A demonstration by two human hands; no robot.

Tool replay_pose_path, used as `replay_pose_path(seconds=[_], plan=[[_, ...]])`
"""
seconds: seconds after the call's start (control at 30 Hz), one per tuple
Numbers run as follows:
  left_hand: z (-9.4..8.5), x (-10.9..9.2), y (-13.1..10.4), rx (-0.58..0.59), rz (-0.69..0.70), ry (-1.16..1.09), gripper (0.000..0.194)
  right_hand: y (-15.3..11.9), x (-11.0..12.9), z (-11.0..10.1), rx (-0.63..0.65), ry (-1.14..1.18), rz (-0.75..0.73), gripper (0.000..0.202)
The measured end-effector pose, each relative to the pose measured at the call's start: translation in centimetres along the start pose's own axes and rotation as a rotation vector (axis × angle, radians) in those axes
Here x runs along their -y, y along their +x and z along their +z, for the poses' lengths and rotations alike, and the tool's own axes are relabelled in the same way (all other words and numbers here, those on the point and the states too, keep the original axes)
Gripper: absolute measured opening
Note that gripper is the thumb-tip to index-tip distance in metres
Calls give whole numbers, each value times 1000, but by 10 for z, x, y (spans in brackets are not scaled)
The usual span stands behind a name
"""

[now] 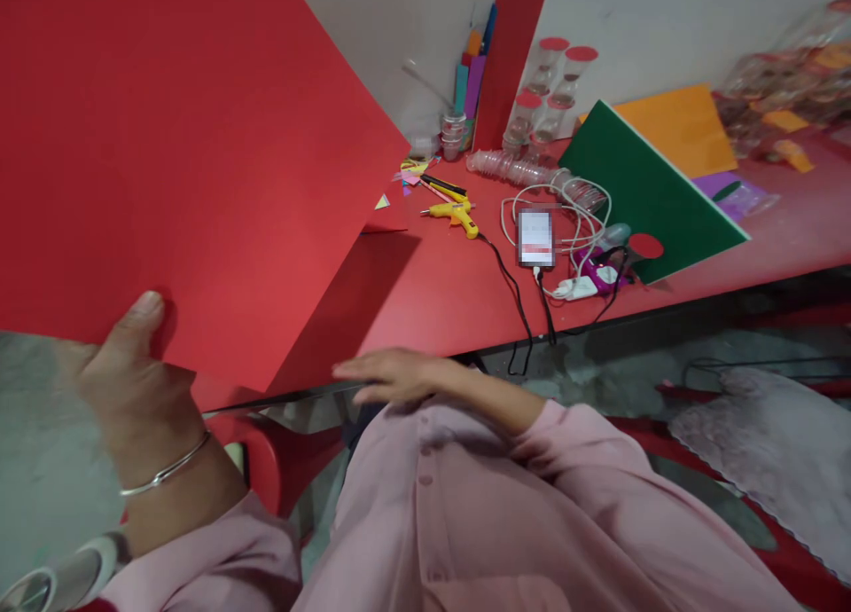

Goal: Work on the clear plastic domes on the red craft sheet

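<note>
A large red sheet of card [199, 151] fills the upper left of the head view, raised above the table. My left hand [136, 372] grips its lower edge, with the thumb on the near face and the fingers behind it. My right hand [392, 374] is empty, its fingers stretched out to the left, in front of my body by the table's near edge. Beyond the sheet's right corner lies a yellow glue gun [456, 215] on the red table [432, 297]. Part of the tabletop is hidden behind the sheet.
A charging phone [535, 238] lies among white cables beside a purple power strip [602, 270]. A green board [651, 195] leans behind them. Stacked plastic cups [525, 164] and hourglass-shaped cup pieces [549, 89] are farther back. A red stool [266, 461] stands below the table edge.
</note>
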State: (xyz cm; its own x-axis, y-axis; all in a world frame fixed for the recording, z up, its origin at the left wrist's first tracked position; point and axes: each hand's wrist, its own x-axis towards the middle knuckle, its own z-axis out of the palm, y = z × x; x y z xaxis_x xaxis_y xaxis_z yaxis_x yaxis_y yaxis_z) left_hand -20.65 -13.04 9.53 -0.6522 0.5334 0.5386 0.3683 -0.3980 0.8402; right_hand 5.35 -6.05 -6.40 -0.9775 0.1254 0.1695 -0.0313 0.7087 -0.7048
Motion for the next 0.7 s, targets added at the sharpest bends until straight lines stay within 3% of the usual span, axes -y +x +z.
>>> replay_pose_path(seconds=[0.1, 0.17, 0.23, 0.3, 0.4, 0.5, 0.6, 0.7], plan=[[2, 8, -2, 48, 47, -59, 33, -69, -39, -60, -249, -134, 422, 62], [2, 15, -3, 54, 53, -98, 31, -99, -70, -93, -322, -332, 648, 72], [2, 20, -4, 37, 71, -124, 31, -107, -96, -112, -333, -474, 802, 88], [3, 22, -4, 18, 72, -108, 32, -91, -116, -120, -332, -533, 874, 98], [3, 19, -5, 18, 56, -86, 44, -38, -132, -117, -299, -533, 830, 105], [3, 16, -6, 5, 58, -134, 49, 20, -128, -101, -228, -523, 692, 106], [8, 15, -10, 2, 40, -197, 49, 62, -105, -68, -146, -526, 489, 97], [24, 21, -20, -5, -69, -223, 52, 77, -69, -24, -86, -502, 265, 81]])
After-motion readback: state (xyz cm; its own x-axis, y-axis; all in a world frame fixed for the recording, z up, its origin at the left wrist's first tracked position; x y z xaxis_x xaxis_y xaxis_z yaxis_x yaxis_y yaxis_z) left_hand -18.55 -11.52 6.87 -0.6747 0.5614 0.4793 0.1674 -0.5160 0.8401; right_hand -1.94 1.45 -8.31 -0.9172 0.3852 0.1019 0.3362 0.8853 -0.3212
